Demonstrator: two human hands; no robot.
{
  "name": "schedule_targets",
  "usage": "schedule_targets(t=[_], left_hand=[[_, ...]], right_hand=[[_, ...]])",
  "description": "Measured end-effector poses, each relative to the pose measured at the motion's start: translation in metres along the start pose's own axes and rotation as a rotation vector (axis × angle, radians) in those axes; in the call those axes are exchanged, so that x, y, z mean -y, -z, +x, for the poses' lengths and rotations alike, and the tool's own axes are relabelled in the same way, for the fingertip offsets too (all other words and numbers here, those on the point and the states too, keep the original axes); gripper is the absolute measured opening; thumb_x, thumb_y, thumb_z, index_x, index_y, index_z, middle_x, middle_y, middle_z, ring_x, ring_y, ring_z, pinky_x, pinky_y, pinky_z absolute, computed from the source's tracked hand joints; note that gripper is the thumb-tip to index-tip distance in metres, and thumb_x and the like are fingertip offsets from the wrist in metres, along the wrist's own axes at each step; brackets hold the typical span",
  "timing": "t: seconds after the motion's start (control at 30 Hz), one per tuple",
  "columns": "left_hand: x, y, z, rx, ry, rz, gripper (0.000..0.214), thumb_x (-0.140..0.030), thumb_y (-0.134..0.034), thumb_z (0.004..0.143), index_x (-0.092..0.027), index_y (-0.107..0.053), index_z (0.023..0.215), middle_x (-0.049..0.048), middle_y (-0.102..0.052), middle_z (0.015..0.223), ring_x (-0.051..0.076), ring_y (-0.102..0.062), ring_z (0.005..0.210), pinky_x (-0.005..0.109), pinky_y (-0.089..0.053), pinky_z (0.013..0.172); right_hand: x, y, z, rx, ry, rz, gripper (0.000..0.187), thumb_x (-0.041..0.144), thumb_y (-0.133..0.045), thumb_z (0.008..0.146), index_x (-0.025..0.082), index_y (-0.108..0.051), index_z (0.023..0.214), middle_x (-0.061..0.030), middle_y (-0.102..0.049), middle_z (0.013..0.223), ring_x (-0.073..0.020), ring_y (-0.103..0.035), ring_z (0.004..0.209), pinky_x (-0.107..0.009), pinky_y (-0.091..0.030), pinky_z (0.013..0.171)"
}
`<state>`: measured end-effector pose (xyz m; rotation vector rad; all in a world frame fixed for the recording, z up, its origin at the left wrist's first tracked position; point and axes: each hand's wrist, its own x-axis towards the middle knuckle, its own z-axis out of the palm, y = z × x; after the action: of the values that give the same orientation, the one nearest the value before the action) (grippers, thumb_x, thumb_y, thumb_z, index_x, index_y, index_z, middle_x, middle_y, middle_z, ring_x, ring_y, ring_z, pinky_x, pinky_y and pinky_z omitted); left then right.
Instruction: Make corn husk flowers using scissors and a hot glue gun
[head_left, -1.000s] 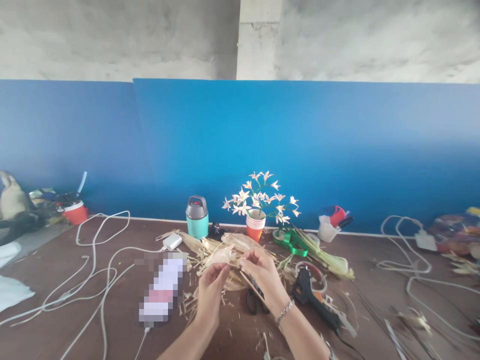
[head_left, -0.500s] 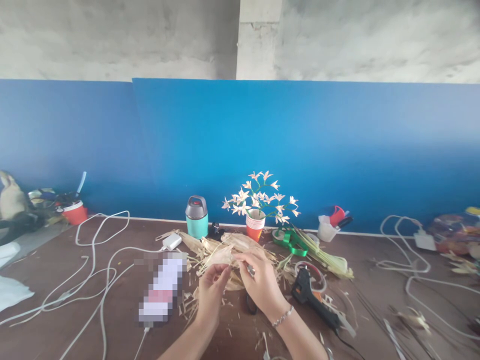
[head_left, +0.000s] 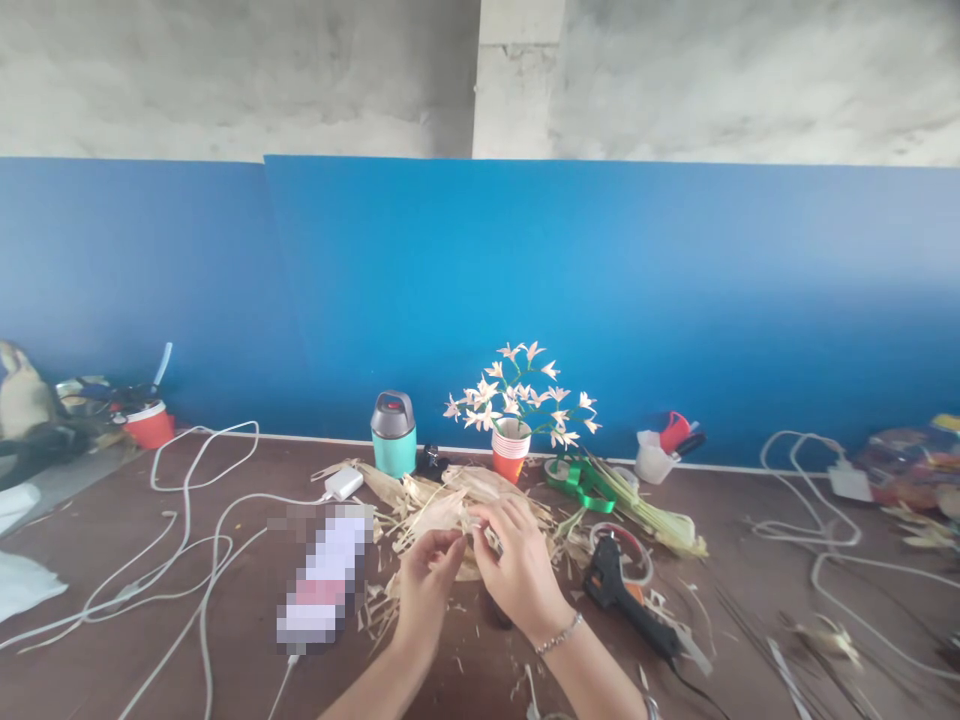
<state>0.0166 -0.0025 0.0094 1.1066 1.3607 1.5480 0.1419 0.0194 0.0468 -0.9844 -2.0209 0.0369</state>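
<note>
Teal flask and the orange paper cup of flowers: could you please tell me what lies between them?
In the head view, a small black object, too small to identify, sits between the teal flask and orange paper cup.

A pixelated block (head_left: 324, 578) on the tabletop (head_left: 150, 640) cannot be read. Whatever sits between the left grip (head_left: 425, 590) and the right grip (head_left: 519, 572) is covered by their fingers. The right grip hides most of a dark tool (head_left: 495, 614). The bottom edge cuts off both forearms, and the left edge cuts off a white cable (head_left: 112, 600).
</note>
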Motion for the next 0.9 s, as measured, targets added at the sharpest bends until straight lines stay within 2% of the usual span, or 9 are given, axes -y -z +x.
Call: schedule_targets(t=[0.13,0.33,0.5,0.9], left_hand=[[0.0005,0.0001,-0.0009,0.012,0.035,0.003,0.035,-0.050,-0.068,0.065,-0.016,-0.070,0.072,0.0034,-0.066,0.065,0.016,-0.055,0.054,0.024,-0.040,0.049],[0.0029,0.0006,-0.0003,0.034,-0.022,0.000,0.030,-0.046,-0.066,0.070,-0.016,-0.069,0.072,0.0035,-0.067,0.068,0.017,-0.056,0.061,0.026,-0.044,0.060],[0.0028,0.0010,0.0000,0.035,-0.035,0.016,0.029,-0.045,-0.066,0.070,-0.016,-0.068,0.071,0.0036,-0.067,0.067,0.017,-0.057,0.062,0.026,-0.044,0.060],[-0.0003,0.0006,-0.0029,0.065,0.005,0.023,0.033,-0.048,-0.064,0.071,-0.016,-0.067,0.073,0.0030,-0.066,0.068,0.014,-0.053,0.052,0.021,-0.037,0.043]], right_hand=[[-0.0001,-0.0007,-0.0007,0.016,0.015,-0.014,0.026,0.005,-0.043,0.080,0.021,-0.057,0.094,-0.0057,-0.063,0.085,-0.0224,-0.057,0.085,-0.038,-0.047,0.076],[-0.0006,-0.0016,-0.0025,0.026,0.032,-0.043,0.026,0.004,-0.044,0.079,0.021,-0.057,0.095,-0.0054,-0.063,0.086,-0.0222,-0.056,0.084,-0.037,-0.046,0.075],[0.0011,-0.0008,-0.0029,0.036,0.049,-0.090,0.026,0.005,-0.045,0.079,0.020,-0.058,0.096,-0.0056,-0.063,0.087,-0.0221,-0.055,0.083,-0.036,-0.045,0.073],[0.0017,-0.0014,-0.0028,0.009,0.086,-0.122,0.026,0.005,-0.046,0.079,0.020,-0.058,0.097,-0.0055,-0.063,0.087,-0.0224,-0.054,0.083,-0.036,-0.043,0.072]])
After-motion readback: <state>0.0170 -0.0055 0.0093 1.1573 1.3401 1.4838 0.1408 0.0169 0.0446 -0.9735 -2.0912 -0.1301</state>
